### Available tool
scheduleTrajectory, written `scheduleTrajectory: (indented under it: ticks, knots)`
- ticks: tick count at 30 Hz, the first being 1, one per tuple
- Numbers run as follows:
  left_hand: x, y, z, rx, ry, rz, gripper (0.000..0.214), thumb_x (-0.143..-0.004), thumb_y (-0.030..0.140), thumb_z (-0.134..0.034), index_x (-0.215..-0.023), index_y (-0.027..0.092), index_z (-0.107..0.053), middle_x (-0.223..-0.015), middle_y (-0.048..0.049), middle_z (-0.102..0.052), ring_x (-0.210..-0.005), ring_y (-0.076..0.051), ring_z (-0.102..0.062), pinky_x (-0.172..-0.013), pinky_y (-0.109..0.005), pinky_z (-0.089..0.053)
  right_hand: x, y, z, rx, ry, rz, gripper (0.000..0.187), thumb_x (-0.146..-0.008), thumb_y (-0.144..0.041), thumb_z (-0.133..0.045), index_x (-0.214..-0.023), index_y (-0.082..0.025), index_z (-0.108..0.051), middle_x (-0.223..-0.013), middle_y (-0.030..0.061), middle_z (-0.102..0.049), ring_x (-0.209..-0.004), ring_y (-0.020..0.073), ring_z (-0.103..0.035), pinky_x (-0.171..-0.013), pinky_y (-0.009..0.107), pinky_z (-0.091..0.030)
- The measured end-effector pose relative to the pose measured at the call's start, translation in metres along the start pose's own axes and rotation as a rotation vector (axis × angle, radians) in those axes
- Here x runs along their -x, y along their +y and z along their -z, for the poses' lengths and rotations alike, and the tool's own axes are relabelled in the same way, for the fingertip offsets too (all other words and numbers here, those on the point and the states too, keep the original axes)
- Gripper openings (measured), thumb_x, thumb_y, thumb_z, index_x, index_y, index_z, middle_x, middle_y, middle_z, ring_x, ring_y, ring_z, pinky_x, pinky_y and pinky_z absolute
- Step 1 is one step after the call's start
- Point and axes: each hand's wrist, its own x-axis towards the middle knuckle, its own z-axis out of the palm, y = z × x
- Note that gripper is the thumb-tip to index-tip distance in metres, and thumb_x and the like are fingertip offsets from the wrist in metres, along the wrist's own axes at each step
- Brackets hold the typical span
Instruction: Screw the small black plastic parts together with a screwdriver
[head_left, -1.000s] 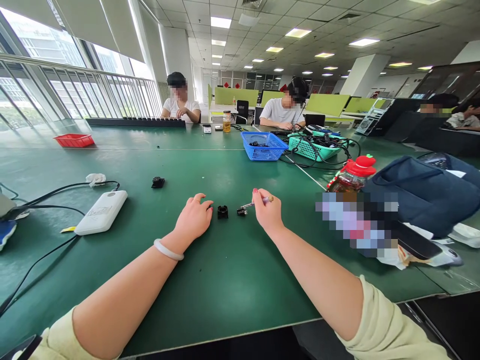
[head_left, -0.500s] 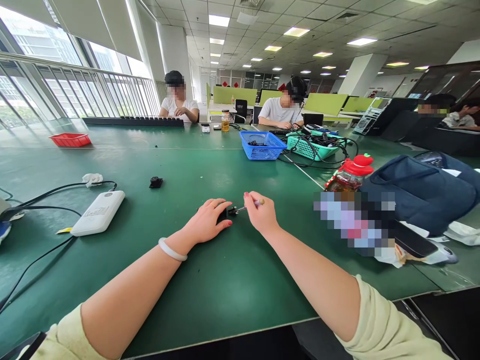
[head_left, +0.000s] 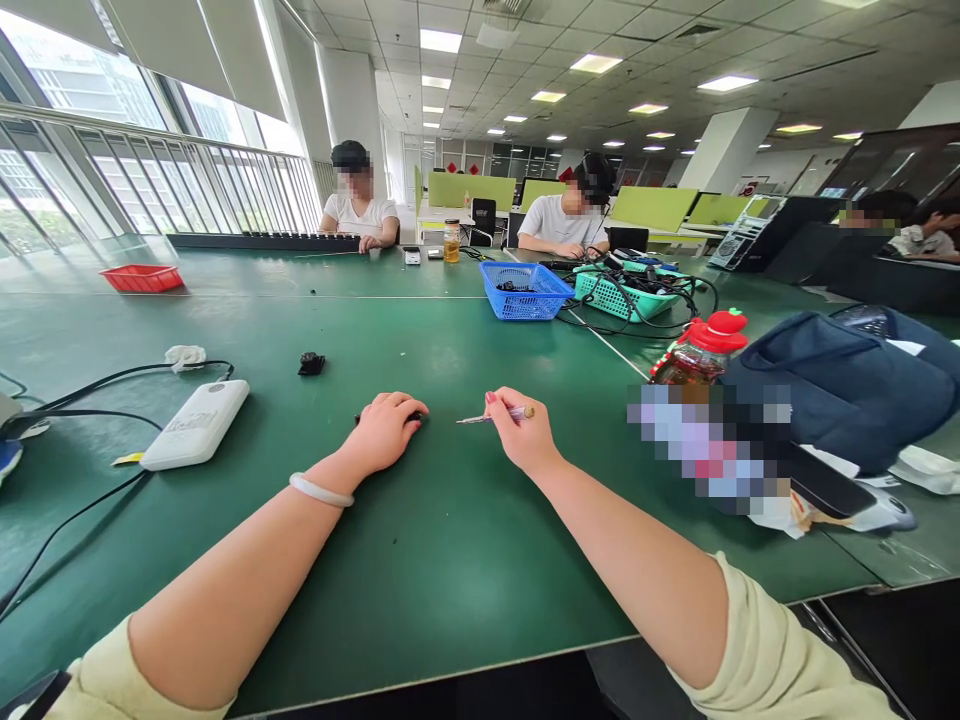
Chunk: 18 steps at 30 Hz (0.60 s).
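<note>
On the green table (head_left: 450, 570), your left hand (head_left: 384, 432) curls its fingers over a black part (head_left: 415, 415) (mostly hidden; I cannot tell whether they grip). Your right hand (head_left: 519, 430) pinches a slim screwdriver (head_left: 522, 411); farther off sits a blue basket (head_left: 527, 304).

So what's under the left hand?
Something black peeks out on both sides of the left hand; the rest is covered, so whether it's one piece or several can't be seen.
</note>
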Motion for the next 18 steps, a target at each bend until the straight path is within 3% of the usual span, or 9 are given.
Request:
scheduleTrajectory:
  ticks: [5,9,12,18]
  knots:
    - [0.005,-0.068,0.024,-0.140,0.016,0.368,0.034,-0.092,0.028,-0.045,-0.119,0.027,-0.066,-0.131,-0.0078,-0.058,-0.124,-0.033,-0.047,-0.102,-0.048,-0.041,-0.001,0.003,0.000,-0.016,0.001,-0.015,0.043,-0.094,-0.046,-0.043,-0.059,-0.021,-0.048,-0.052,-0.0039,-0.041,-0.050,0.0105,-0.037,-0.051,0.025,-0.030]
    - [0.019,-0.116,0.048,-0.192,0.105,0.632,0.037,-0.091,0.031,-0.049,-0.123,0.025,-0.065,-0.132,-0.0109,-0.060,-0.123,-0.036,-0.050,-0.097,-0.048,-0.044,0.001,0.004,-0.001,-0.012,-0.045,-0.007,0.043,-0.094,-0.046,-0.044,-0.059,-0.021,-0.046,-0.053,-0.0034,-0.043,-0.051,0.0109,-0.039,-0.052,0.025,-0.031]
    - [0.026,-0.130,0.059,-0.194,0.125,0.657,0.037,-0.089,0.029,-0.051,-0.123,0.020,-0.065,-0.124,-0.0124,-0.065,-0.118,-0.032,-0.055,-0.100,-0.044,-0.042,0.001,0.005,-0.002,0.004,-0.090,-0.007,0.042,-0.094,-0.046,-0.044,-0.060,-0.021,-0.046,-0.054,-0.0032,-0.045,-0.051,0.0109,-0.039,-0.051,0.025,-0.030]
    - [0.023,-0.128,0.061,-0.168,0.188,0.684,0.041,-0.091,0.034,-0.049,-0.128,0.021,-0.062,-0.112,-0.0138,-0.070,-0.113,-0.031,-0.058,-0.095,-0.043,-0.045,0.001,0.004,-0.002,-0.002,-0.089,-0.003,0.043,-0.094,-0.046,-0.043,-0.059,-0.021,-0.045,-0.053,-0.0031,-0.043,-0.051,0.0111,-0.038,-0.051,0.025,-0.031]
